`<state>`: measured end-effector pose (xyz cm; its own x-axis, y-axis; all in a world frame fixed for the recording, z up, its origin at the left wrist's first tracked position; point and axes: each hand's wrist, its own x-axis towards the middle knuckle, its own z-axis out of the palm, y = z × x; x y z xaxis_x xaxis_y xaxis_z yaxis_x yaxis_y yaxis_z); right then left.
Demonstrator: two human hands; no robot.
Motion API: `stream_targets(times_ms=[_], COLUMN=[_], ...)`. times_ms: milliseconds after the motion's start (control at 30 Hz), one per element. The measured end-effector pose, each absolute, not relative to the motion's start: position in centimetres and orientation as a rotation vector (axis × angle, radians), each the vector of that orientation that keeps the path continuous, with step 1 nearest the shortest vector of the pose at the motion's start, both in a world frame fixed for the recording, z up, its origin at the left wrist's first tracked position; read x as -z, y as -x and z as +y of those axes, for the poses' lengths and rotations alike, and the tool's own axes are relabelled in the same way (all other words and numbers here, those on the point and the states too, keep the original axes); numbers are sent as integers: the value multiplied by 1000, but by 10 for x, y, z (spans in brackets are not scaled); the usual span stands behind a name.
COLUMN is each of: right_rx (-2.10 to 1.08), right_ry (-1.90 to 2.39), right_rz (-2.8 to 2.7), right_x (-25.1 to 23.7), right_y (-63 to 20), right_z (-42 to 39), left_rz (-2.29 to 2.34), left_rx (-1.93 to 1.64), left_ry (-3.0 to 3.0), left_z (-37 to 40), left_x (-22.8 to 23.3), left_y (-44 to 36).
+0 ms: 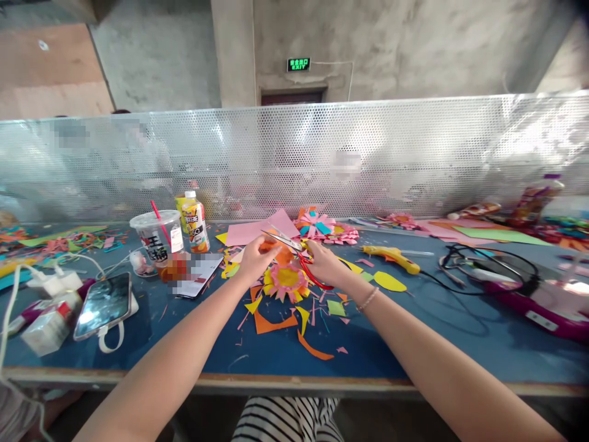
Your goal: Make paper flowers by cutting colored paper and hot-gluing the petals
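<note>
Orange paper point(275, 250) pinched in left hand point(254, 258) — right hand point(324, 263) grips red-handled scissors point(299, 258).

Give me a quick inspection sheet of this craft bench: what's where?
Surface: blue table, littered with paper scraps.
Job's things: orange paper in the left hand; red-handled scissors in the right hand, blades at the paper; paper flower below.
Clutter: phone, plastic cup, juice bottle, yellow glue gun.
Fingers: both hands closed on their things.
Cables: white charger lead at left, black cord at right.
Surroundings: perforated metal screen, concrete wall, exit sign.
</note>
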<state>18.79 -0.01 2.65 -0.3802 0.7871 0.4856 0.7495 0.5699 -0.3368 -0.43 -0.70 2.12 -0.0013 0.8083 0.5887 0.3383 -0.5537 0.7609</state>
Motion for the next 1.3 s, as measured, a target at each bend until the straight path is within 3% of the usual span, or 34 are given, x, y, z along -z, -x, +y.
stream_targets(times_ms=[467,767,1067,1300], right_rx=[-39,34,19,-45], right_ry=[1278,1310,1329,1315], right_rz=[-2180,-2165,-2180,-2227], right_x=[-30,-30,-30,-29], right_y=[-191,-195,-195,-193], right_z=[0,3,3,-1], left_rz=[1455,1863,1465,864], left_rx=[-1681,-1444,-1962,-1957], left_ry=[-1721,-2099,-1707,-1065], left_z=[23,33,23,25], left_x=[-3,8,-12,-23], left_y=[30,63,54,37])
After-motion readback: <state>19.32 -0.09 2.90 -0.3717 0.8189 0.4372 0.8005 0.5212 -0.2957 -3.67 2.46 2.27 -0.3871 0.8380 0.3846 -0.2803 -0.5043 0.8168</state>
